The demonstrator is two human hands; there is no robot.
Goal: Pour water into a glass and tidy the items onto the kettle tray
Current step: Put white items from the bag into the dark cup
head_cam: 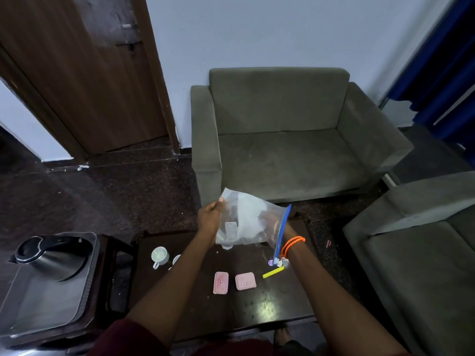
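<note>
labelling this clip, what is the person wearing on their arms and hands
Both forearms are bare, with no gloves or rings visible. The right wrist carries an orange beaded bracelet wound round in two strands. The left hand and its wrist show nothing worn. At the bottom edge a dark maroon garment shows near the left arm; whether it is a sleeve is unclear.

A grey armchair [288,140] stands against the wall beside a brown wooden door [84,73].
</note>
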